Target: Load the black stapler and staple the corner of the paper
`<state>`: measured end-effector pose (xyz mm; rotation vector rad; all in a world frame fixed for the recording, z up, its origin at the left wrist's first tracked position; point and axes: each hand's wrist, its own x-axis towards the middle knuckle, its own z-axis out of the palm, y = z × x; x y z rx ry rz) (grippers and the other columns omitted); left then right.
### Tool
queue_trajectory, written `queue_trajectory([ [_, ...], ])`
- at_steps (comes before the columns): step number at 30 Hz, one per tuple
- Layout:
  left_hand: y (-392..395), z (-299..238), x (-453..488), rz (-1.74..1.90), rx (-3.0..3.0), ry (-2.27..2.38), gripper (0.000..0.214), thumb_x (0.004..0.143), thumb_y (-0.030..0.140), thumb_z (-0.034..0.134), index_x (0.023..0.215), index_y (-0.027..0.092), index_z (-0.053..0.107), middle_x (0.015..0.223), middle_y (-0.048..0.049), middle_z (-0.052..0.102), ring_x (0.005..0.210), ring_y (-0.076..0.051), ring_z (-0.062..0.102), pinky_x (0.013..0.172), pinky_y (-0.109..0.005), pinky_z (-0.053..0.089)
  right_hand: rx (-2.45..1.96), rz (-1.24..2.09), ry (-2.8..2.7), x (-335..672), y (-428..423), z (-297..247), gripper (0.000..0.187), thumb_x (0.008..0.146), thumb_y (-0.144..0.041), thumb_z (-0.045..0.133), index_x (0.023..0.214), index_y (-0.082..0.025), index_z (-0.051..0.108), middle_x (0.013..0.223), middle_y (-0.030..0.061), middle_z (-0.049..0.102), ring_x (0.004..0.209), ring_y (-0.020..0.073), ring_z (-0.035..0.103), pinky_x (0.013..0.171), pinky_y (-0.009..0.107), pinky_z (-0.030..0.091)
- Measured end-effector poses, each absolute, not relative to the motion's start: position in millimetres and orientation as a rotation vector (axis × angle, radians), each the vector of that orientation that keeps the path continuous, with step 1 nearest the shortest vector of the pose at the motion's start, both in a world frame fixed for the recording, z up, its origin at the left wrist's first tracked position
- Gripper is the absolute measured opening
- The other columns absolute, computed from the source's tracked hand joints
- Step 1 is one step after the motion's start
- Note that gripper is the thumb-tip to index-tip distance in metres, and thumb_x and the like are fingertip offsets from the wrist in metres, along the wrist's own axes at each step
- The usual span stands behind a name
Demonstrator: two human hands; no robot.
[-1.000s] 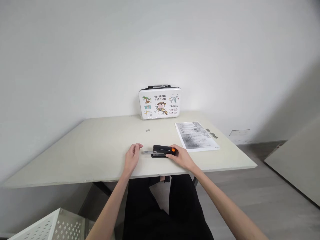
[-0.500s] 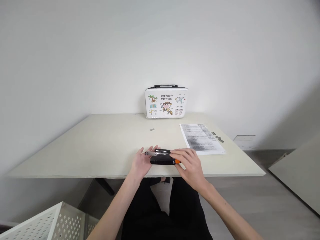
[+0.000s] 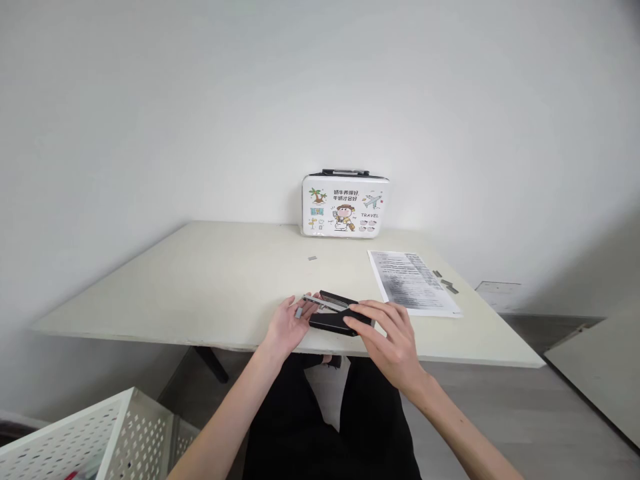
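Observation:
A black stapler (image 3: 331, 319) is held just above the near edge of the white table (image 3: 200, 293), its metal staple rail (image 3: 323, 303) sticking out to the left. My right hand (image 3: 387, 340) grips the stapler's right end from above, fingers curled over it. My left hand (image 3: 289, 323) is palm up beside the rail's tip, fingers spread, with a small grey staple strip (image 3: 299, 312) resting on the fingers.
A printed sheet (image 3: 413, 282) lies right of the stapler with loose staple strips (image 3: 447, 283) beside it. Another staple strip (image 3: 313, 257) lies mid-table. A white cartoon-printed case (image 3: 345, 205) stands against the wall. A white perforated basket (image 3: 100, 440) sits on the floor at lower left.
My right hand lifted the stapler off the table and drew it toward me, tilting it. My left hand closed in on the rail's tip and turned palm up.

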<state>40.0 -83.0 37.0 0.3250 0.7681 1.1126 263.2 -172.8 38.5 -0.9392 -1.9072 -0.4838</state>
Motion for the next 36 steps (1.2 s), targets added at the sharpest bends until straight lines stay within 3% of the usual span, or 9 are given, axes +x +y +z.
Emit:
queue_trajectory([
  [4,-91.0,32.3,27.9,1.248,0.518,0.82,0.018,0.099,0.019,0.057,0.106,0.011,0.071,0.086,-0.0062,0.065,0.076,-0.014,0.065,0.078,-0.028,0.057,-0.966,-0.418,-1.794,265.4,-172.7,38.4,0.057,0.094,-0.001,0.057,0.136,-0.039,0.066,0.122,0.0045,0.076,0.117,0.0272,0.071,0.092,0.048,0.054],
  [7,-101.3,32.3,22.9,1.227,0.769,0.818,0.029,0.096,0.027,0.066,0.121,0.013,0.072,0.073,0.0031,0.049,0.057,-0.008,0.044,0.059,-0.024,0.043,-0.992,-0.362,-1.74,265.7,-173.0,34.7,0.057,0.094,-0.002,0.055,0.137,-0.038,0.065,0.121,0.0051,0.076,0.116,0.0286,0.07,0.091,0.049,0.055],
  [11,-109.9,35.6,24.4,1.215,0.898,0.814,0.037,0.094,0.03,0.067,0.128,0.015,0.071,0.071,0.0058,0.038,0.056,-0.008,0.032,0.056,-0.024,0.034,-1.014,-0.312,-1.719,261.8,-170.2,28.3,0.053,0.094,-0.002,0.056,0.133,-0.036,0.067,0.121,0.0055,0.075,0.116,0.0288,0.069,0.091,0.049,0.054],
  [16,-111.2,30.8,27.7,1.149,0.965,0.732,0.035,0.093,0.028,0.065,0.125,0.016,0.073,0.074,0.0047,0.036,0.058,-0.009,0.031,0.057,-0.025,0.032,-1.052,-0.213,-1.653,252.1,-159.3,20.7,0.04,0.097,-0.009,0.059,0.128,-0.032,0.068,0.121,0.0071,0.074,0.115,0.0283,0.068,0.094,0.049,0.053],
  [21,-100.5,26.3,24.0,1.083,0.931,0.71,0.032,0.085,0.015,0.067,0.117,0.014,0.072,0.069,0.0069,0.035,0.054,-0.008,0.028,0.051,-0.024,0.027,-1.133,0.018,-1.549,243.3,-135.2,12.3,0.023,0.097,-0.029,0.068,0.12,-0.029,0.072,0.118,0.0078,0.076,0.112,0.0286,0.068,0.099,0.048,0.052],
  [25,-80.7,27.2,11.5,1.176,0.575,0.7,0.034,0.087,0.012,0.063,0.121,0.011,0.068,0.066,0.0084,0.034,0.051,-0.007,0.031,0.049,-0.021,0.031,-1.202,0.3,-1.453,236.0,-93.4,6.4,0.031,0.091,-0.044,0.073,0.115,-0.025,0.074,0.118,0.0093,0.077,0.111,0.0296,0.069,0.102,0.045,0.052],
  [30,-70.4,27.2,-0.9,1.19,0.291,0.54,0.021,0.093,0.012,0.055,0.112,0.013,0.065,0.066,0.0067,0.037,0.051,-0.008,0.036,0.046,-0.02,0.036,-1.317,0.495,-1.409,215.8,-19.8,-2.8,0.042,0.085,-0.051,0.071,0.114,-0.022,0.074,0.114,0.0094,0.079,0.101,0.0287,0.07,0.096,0.043,0.053],
  [36,-70.7,23.0,-0.1,1.228,0.261,0.524,0.019,0.09,0.01,0.052,0.101,0.013,0.066,0.08,-0.0023,0.055,0.056,-0.009,0.048,0.05,-0.021,0.043,-1.368,0.528,-1.513,180.0,43.6,-10.3,0.035,0.084,-0.046,0.071,0.113,-0.026,0.073,0.112,0.0045,0.079,0.099,0.0251,0.071,0.094,0.039,0.054],
])
